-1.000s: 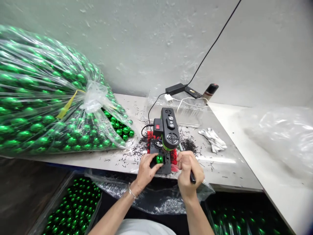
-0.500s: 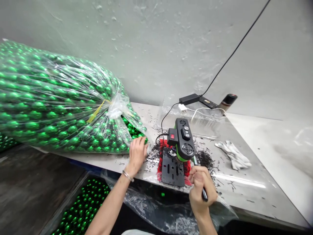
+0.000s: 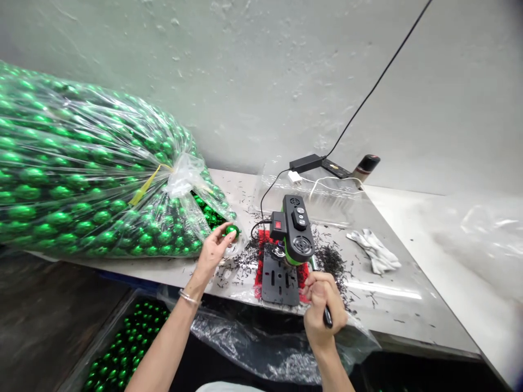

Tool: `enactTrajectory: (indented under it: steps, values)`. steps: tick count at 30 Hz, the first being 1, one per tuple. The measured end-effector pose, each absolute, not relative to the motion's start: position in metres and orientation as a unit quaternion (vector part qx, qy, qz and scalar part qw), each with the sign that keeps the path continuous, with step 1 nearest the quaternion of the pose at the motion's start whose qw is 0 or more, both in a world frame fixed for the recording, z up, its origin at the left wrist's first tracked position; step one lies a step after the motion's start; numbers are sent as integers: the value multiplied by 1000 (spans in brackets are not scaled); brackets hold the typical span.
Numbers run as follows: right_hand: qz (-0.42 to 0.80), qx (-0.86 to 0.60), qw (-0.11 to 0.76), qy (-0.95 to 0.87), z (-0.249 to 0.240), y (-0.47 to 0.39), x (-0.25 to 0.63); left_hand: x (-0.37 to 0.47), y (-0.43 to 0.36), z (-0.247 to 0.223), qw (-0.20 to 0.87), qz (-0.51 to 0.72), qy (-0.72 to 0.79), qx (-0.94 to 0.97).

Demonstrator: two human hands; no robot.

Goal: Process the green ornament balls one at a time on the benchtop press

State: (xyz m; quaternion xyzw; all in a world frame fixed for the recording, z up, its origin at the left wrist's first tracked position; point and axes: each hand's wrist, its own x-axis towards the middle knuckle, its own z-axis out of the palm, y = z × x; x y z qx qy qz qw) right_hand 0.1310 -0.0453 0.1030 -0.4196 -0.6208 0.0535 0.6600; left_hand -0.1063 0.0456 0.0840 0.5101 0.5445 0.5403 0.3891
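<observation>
Between the thumb and fingers of my left hand (image 3: pixel 213 247) is a shiny green ball (image 3: pixel 232 231), held at the mouth of a big clear plastic bag (image 3: pixel 184 175) full of such balls. My right hand (image 3: pixel 326 305) is wrapped round the black-tipped lever handle (image 3: pixel 327 317) of a small bench machine. The machine's black and green head (image 3: pixel 299 228) carries a red switch and round buttons. Beneath it lies a slotted black base plate (image 3: pixel 280 280) on a red mat (image 3: pixel 259 277). My right fist hides part of the lever.
Small black scraps (image 3: pixel 333 262) litter the table (image 3: pixel 402 280) around the machine. White gloves (image 3: pixel 375 249) lie to the right. Behind stand a power adapter (image 3: pixel 305 163) with cables and a dark-capped bottle (image 3: pixel 366 166). Below the table's left edge, a lined container (image 3: pixel 126 343) holds many green balls.
My left hand has come out of the bag's mouth with a green ball between its fingers. My right hand stays on the lever. The view has shifted slightly.
</observation>
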Motion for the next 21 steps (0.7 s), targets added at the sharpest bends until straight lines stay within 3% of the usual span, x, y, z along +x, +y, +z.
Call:
enactTrajectory:
  steps: [4, 9, 14, 21]
  values:
    - [49, -429, 657, -618, 102, -46, 131, -81, 21, 72, 614, 561, 448, 327]
    - [39, -439, 642, -628, 105, -47, 131, -50, 6, 46, 673, 504, 445, 308]
    - [24, -429, 641, -636, 109, -46, 130, -23, -1, 24, 546, 451, 506, 492]
    - [26, -433, 635, -639, 107, -47, 131, -10, -4, 22, 262, 393, 531, 704]
